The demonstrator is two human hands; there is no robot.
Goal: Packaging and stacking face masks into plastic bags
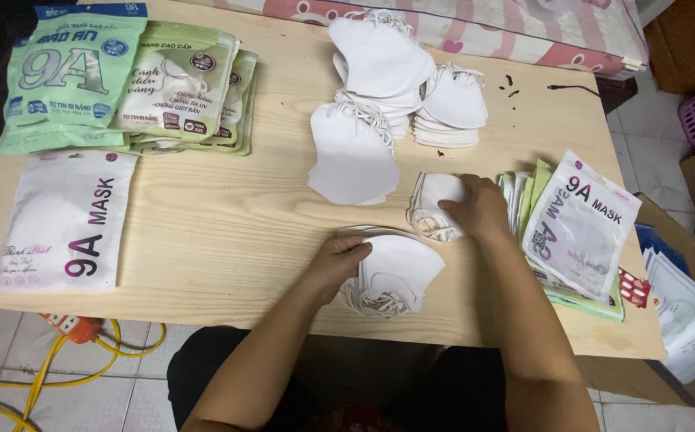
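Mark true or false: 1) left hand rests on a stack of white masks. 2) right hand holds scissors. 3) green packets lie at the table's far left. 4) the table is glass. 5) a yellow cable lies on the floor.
1) True: the left hand rests on the near mask stack.
2) False: the right hand grips a small bundle of white masks.
3) True: green packets lie there.
4) False: the table is pale wood.
5) True: yellow cable lies at lower left.
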